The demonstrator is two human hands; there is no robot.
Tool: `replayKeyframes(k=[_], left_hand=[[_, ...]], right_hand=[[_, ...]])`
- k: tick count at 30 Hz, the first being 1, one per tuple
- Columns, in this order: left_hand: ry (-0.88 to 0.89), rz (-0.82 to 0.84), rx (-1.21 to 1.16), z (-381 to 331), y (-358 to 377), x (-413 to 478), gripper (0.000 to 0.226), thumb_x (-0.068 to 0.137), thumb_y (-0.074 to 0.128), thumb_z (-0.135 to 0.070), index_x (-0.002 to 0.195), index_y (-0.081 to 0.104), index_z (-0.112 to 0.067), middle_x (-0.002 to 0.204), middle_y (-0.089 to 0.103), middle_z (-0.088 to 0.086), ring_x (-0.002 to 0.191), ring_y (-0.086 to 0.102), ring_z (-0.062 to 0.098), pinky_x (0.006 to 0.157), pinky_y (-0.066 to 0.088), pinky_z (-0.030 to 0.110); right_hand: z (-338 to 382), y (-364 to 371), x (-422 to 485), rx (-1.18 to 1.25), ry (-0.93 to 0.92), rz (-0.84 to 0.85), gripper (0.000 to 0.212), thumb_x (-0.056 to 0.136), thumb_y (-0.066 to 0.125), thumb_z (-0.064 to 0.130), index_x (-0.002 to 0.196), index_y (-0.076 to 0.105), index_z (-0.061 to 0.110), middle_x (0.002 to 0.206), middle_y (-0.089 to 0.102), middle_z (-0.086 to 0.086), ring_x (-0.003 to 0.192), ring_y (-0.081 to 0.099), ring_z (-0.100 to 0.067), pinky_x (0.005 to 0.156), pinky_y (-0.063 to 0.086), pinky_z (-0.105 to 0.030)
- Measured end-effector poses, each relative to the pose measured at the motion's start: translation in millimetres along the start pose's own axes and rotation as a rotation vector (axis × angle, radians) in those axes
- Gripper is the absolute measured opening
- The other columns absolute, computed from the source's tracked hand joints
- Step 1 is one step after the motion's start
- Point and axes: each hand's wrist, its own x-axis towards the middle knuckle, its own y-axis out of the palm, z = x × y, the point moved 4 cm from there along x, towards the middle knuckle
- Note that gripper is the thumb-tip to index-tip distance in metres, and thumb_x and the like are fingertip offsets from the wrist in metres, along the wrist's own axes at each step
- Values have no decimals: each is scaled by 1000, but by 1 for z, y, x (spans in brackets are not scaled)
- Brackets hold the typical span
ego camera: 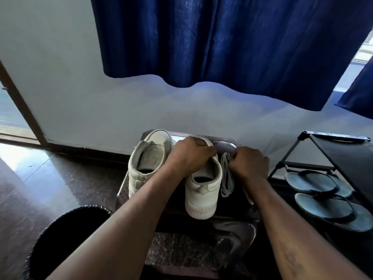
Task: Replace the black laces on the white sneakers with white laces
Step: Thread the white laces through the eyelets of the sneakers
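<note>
Left hand (190, 153) sits curled over the front of the right sneaker (201, 190), gripping it. Whether it also pinches a lace is hidden under the knuckles. Right hand (250, 163) is curled tight, fingertips pinching the top of the white laces (227, 178), which lie on the stool (226, 145) just beside that shoe. This looks like the start of threading. It'll go best with the shoe held steady, one lace tip drawn free of the bundle and fed through the lowest eyelets first, both ends kept even.

The count: two sneakers, the left sneaker (147, 158) standing open and unlaced. One bundle of white laces, strands too tangled to number. No black laces in sight. Two flip-flops (314, 181) on the rack (343, 150).
</note>
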Motion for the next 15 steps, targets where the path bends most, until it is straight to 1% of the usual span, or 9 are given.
replayKeyframes(k=[2,3,5,7,9,12,13,14,15], left_hand=[[-25,16,-39,2,1,1,32,81,71,-36,77,66,-5,61,55,0,59,49,21,61,46,32],[-31,19,-48,1,3,1,31,81,72,-34,76,66,-5,58,53,-2,58,47,20,60,43,30],[-30,22,-26,-2,7,-1,27,81,71,-31,72,65,-6,57,53,-2,61,49,21,62,42,30],[-32,37,7,-6,10,-5,23,81,68,-29,68,63,-11,62,57,1,70,54,25,66,43,30],[-43,58,22,-9,10,-8,20,81,67,-29,68,62,-14,73,64,7,81,59,31,71,45,32],[-36,79,42,-12,9,-12,27,82,67,-28,62,55,-14,72,58,13,78,54,38,66,40,32],[-30,87,52,-12,10,-13,30,83,66,-28,61,52,-14,77,58,17,83,54,38,65,38,32],[-29,95,56,-11,9,-12,31,84,66,-29,61,52,-14,79,57,17,85,55,36,64,36,33],[-32,100,46,-10,9,-12,30,83,67,-29,61,54,-13,74,54,17,80,53,37,63,37,33]], right_hand=[[0,2,1,39,19,18,26,90,57,36,98,76,20,106,75,-6,111,63,-34,93,43,-43],[0,3,2,51,28,33,24,89,58,34,98,75,20,107,74,-6,113,62,-35,94,43,-43],[1,6,3,54,45,73,26,90,56,31,104,73,18,114,71,-7,118,57,-36,97,42,-45],[4,11,2,20,42,116,29,95,54,32,113,71,17,122,66,-9,122,51,-37,98,41,-47],[7,14,-1,-10,8,134,28,97,52,32,113,70,18,124,63,-9,122,47,-36,96,38,-48],[10,5,-12,-6,-68,106,27,101,46,35,112,65,18,128,56,-6,122,41,-35,95,35,-49],[11,0,-17,22,-94,92,26,102,44,34,112,62,18,128,55,-6,122,40,-35,95,35,-49],[11,-6,-24,66,-115,59,21,103,44,32,110,59,19,125,56,-6,121,42,-35,93,34,-48],[10,-11,-30,128,-134,7,14,102,47,29,106,57,21,118,59,-6,117,46,-35,89,34,-46]])
